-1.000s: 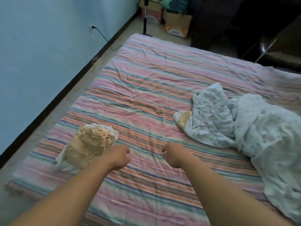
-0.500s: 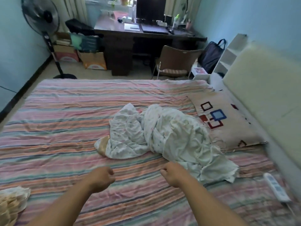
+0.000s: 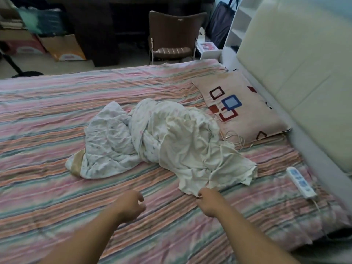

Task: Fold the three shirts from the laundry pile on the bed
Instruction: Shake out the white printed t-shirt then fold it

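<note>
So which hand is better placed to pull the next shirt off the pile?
Right. The right hand is already at the near edge of the cream shirt, fingers curled on its hem. The left hand hovers over bare striped sheet, holding nothing.

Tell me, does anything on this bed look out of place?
A white remote-like controller with a cord lies on the bedspread near the headboard, close to the crumpled laundry pile whose edge the right hand pinches.

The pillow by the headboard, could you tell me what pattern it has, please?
The pillow is beige with red, dark and blue square outlines, seen in the head view.
</note>
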The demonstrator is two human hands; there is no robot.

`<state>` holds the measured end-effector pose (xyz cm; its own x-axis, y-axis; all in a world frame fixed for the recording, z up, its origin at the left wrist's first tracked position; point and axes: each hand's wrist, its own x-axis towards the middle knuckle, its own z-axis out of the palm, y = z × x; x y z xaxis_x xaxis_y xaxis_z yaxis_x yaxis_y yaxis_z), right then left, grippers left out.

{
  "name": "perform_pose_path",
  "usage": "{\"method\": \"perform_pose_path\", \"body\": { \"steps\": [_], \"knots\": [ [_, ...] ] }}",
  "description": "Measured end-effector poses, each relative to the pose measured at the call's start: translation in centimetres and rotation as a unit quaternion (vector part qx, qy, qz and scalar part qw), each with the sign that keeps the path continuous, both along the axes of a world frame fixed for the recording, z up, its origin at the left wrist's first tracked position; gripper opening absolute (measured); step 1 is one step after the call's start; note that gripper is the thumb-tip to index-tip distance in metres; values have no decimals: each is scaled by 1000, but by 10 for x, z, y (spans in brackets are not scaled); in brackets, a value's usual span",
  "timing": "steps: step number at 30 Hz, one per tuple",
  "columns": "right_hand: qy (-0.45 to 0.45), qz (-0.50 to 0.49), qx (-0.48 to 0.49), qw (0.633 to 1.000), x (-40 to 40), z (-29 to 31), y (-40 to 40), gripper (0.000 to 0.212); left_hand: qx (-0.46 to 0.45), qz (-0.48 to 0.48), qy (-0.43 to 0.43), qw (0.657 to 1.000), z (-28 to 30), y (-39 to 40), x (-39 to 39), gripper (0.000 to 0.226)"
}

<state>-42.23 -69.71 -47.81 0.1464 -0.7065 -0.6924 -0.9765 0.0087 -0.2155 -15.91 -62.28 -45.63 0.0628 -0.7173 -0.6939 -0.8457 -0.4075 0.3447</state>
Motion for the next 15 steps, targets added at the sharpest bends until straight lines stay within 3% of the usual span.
{"method": "perform_pose_path", "body": {
  "steps": [9,15],
  "knots": [
    [-19,111,56,992,39,-118,-44,44,36,38,-4,999,-92,-25,-1,41],
    [57,213,65,973,52,-165,-57,48,63,71,3,996,-136,-21,1,40]
  ]
}}
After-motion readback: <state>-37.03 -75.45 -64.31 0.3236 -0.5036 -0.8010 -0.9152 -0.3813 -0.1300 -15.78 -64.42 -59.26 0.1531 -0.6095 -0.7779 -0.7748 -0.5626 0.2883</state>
